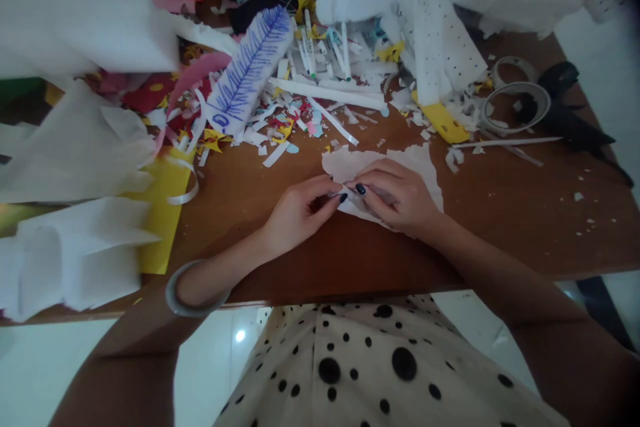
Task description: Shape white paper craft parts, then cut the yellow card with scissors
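A torn piece of white paper (423, 163) with ragged edges lies flat on the wooden table, partly under my right hand. My left hand (303, 210) is closed in a pinch, thumb and forefinger on the paper's near left edge. Right beside it, my right hand (400, 197) also pinches the paper there. The two sets of fingertips almost meet. A small bit of paper shows between them, and its exact shape is hidden by the fingers.
Paper scraps and white strips (333, 120) litter the table beyond my hands. A stuffed paper shape with blue pen lines (253, 70) lies at centre left. Tape rolls (543, 103) and black-handled scissors (575, 123) are at right. Yellow paper (163, 220) and white paper (100, 260) are at left.
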### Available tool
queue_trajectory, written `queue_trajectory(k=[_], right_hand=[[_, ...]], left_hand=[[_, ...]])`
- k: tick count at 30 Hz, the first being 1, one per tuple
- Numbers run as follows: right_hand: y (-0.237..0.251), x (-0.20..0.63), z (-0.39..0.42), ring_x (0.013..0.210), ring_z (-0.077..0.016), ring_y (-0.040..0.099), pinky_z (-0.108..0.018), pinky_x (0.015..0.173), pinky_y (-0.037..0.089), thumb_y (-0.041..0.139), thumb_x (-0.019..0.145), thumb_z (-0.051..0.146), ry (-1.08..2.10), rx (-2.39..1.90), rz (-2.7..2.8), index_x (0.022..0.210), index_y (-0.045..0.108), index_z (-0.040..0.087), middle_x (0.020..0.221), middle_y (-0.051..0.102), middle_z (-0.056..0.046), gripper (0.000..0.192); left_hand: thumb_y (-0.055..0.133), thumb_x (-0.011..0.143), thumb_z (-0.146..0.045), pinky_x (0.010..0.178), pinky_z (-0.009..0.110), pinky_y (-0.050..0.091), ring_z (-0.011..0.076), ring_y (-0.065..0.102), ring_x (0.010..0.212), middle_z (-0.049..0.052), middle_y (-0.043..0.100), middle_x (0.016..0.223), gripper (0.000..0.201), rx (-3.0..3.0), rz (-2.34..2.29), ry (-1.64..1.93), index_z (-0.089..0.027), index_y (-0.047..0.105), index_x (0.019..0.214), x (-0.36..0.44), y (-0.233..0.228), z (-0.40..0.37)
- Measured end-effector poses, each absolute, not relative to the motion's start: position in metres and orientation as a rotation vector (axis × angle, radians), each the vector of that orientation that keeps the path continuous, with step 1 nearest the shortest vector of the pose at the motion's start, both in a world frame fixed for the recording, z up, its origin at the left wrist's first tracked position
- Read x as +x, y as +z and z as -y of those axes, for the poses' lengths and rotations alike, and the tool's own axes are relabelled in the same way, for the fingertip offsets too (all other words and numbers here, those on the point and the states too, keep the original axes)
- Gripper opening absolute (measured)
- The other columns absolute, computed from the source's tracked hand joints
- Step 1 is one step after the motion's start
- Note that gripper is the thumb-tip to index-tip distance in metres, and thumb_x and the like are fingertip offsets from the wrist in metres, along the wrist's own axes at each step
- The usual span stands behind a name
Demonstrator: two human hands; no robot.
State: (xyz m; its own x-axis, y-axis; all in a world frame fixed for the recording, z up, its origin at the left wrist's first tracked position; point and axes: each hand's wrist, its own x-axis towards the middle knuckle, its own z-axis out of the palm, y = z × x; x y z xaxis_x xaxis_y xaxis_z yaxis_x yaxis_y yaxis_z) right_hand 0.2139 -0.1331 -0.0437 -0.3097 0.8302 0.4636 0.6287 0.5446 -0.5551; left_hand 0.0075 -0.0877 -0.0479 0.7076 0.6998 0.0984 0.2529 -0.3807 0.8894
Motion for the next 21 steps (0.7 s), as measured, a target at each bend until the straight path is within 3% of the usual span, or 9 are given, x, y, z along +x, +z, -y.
queue_trajectory(k=[21], right_hand=[[-0.0455,0.2125,0.1321,0.080,-0.0171,0.058,-0.030,0.072,0.046,0.052,0.088,0.023,0.498,-1.206,2.023,0.086,0.060,0.021,0.083,0.063,-0.004,0.008]], left_hand=[[0.049,0.091,-0.022,0.068,0.021,0.040,0.0116,0.052,0.072,0.002,0.056,0.081,0.017,2.021,-0.704,0.498,-0.017,0.065,0.096,0.0064,-0.0505,0.0883]])
